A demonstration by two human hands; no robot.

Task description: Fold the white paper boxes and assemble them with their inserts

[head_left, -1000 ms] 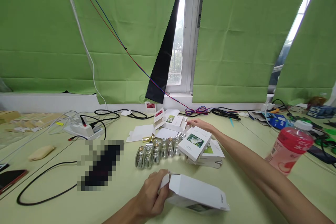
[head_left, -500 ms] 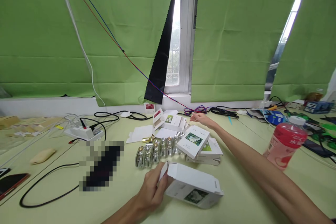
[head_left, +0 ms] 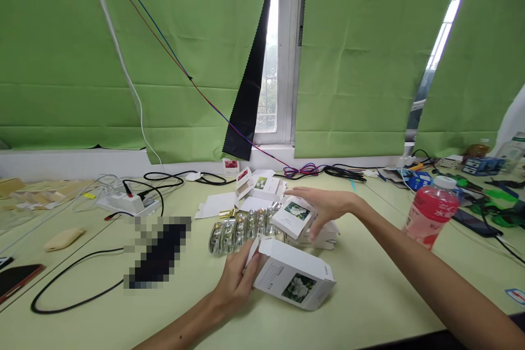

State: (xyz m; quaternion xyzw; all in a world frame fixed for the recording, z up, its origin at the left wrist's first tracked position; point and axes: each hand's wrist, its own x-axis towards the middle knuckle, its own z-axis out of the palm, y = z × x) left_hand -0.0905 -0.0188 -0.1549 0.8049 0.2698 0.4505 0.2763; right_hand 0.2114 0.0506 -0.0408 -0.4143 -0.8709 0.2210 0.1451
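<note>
Low in front, my left hand [head_left: 234, 280] pinches the open-flap end of a white carton [head_left: 275, 269]. The carton lies tilted, its white-flower picture facing up. My right hand [head_left: 328, 205] is spread over a small stack of flat cartons, thumb and fingers apart around the right side of the top carton [head_left: 289, 225]. I cannot tell whether it touches that carton. The lower cartons [head_left: 329, 236] are partly hidden under the hand. Left of the stack stand several clear-wrapped bottles [head_left: 240, 227] in a row, with a gold cap [head_left: 227, 213] behind them.
Behind the bottles lie opened cartons [head_left: 266, 185] and a white card sheet [head_left: 215, 206]. A pink drink bottle [head_left: 432, 210] stands right of my right forearm. To the left are a power strip [head_left: 130, 205], a black cable [head_left: 36, 292], a blurred dark object [head_left: 159, 257] and a phone [head_left: 18, 279].
My right hand has come back from beyond the stack to the top carton's right side. My left hand still holds the white carton, now slightly higher and further left in view.
</note>
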